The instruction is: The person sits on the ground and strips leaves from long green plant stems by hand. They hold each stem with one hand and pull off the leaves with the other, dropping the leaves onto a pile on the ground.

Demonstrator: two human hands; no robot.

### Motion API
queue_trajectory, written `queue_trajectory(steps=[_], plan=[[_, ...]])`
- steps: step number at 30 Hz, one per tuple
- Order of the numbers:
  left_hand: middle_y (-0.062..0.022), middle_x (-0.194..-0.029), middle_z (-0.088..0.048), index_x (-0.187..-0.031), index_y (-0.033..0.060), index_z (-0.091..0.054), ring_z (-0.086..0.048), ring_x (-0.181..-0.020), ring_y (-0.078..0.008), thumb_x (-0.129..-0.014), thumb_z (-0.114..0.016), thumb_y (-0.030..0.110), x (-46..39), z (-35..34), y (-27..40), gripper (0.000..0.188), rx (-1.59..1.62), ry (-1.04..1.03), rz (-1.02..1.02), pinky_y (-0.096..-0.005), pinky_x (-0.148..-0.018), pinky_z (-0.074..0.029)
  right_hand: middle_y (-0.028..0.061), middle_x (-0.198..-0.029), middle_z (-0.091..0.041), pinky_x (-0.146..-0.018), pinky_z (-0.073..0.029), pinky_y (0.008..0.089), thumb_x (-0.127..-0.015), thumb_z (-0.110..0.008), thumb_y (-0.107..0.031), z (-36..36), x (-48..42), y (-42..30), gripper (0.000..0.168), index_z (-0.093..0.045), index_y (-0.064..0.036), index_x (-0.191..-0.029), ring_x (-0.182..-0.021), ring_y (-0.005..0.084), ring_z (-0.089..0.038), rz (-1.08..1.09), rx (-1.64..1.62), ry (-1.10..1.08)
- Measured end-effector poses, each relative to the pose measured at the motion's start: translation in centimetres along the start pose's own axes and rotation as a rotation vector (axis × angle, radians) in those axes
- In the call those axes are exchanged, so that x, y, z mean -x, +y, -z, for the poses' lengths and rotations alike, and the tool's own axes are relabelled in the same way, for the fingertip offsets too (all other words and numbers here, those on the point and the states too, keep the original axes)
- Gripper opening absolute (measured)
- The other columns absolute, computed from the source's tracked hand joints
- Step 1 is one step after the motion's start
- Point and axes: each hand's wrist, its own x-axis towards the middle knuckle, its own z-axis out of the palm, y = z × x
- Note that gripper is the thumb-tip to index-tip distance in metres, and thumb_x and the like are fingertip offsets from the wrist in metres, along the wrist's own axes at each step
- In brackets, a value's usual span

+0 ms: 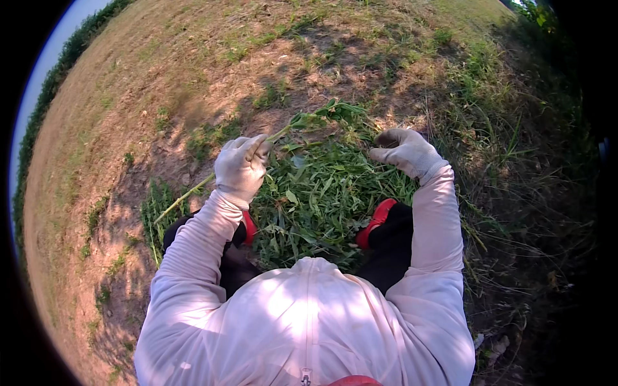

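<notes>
My left hand, in a pale work glove, is closed around a long green plant stalk. The stalk's bare end slants down to the left past my forearm, and its leafy tip reaches up and to the right. My right hand, gloved the same way, is raised at the right with thumb and fingers apart and nothing seen between them. Below and between both hands lies a wide heap of loose green leaves on the ground.
Red shoes flank the leaf heap. More leafy stalks lie beyond my left leg. Dry soil with grass tufts stretches ahead, while long grass and shaded brush stand at the right.
</notes>
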Motion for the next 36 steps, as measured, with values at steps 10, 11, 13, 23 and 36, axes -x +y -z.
queue_trajectory(steps=[10, 11, 13, 23, 36], plan=[[-0.0081, -0.086, -0.072, -0.105, 0.0097, -0.075, -0.07, -0.08, -0.0292, -0.078, -0.074, 0.007, -0.4, 0.2, 2.0, 0.028, 0.021, -0.079, -0.111, -0.0397, -0.073, -0.056, 0.0172, -0.138, -0.057, -0.109, -0.04, 0.0532, -0.084, -0.078, -0.034, -8.2, -1.4, -3.8, 0.038, -0.073, -0.017, -0.118, -0.131, 0.0365, -0.052, 0.808, 0.552, 0.549], [-0.008, -0.086, -0.072, -0.106, 0.0096, -0.075, -0.07, -0.08, -0.029, -0.077, -0.074, 0.006, -0.5, 0.1, 2.1, 0.028, -0.003, -0.095, -0.103, -0.0395, -0.073, -0.056, 0.0169, -0.136, -0.058, -0.109, -0.04, 0.0538, -0.085, -0.077, -0.032, -8.5, -1.8, -3.8, 0.032, -0.075, -0.015, -0.113, -0.131, 0.0364, -0.052, 0.835, 0.597, 0.528], [-0.0077, -0.086, -0.072, -0.106, 0.0095, -0.075, -0.07, -0.079, -0.0285, -0.077, -0.073, 0.005, -0.5, 0.1, 2.1, 0.029, -0.025, -0.102, -0.109, -0.0391, -0.073, -0.056, 0.0167, -0.13, -0.062, -0.102, -0.046, 0.0456, -0.089, -0.071, -0.018, -9.0, -2.5, -3.7, 0.012, -0.076, -0.01, -0.097, -0.124, 0.0337, -0.057, 0.85, 0.388, 0.607], [-0.0121, -0.081, -0.07, -0.1, 0.0087, -0.076, -0.068, -0.077, -0.0319, -0.083, -0.07, 0.009, 0.1, -0.4, 0.6, 0.018, 0.166, -0.105, 0.137, -0.0404, -0.071, -0.055, 0.0045, -0.105, -0.064, -0.085, -0.049, 0.0259, -0.094, -0.073, -0.018, -3.9, -2.6, -2.7, 0.032, -0.062, 0.001, -0.117, -0.09, 0.012, -0.059, 0.438, -0.897, 0.433], [-0.0132, -0.082, -0.07, -0.1, 0.0038, -0.074, -0.069, -0.078, -0.0304, -0.094, -0.069, 0.016, -0.1, 0.2, 1.1, 0.015, 0.109, -0.161, 0.054, -0.0369, -0.072, -0.055, 0.0178, -0.122, -0.064, -0.106, -0.045, 0.0417, -0.089, -0.072, -0.044, -5.9, -2.5, -3.9, 0.05, -0.071, -0.004, -0.119, -0.118, 0.0336, -0.059, 0.294, 0.2, 0.492]])
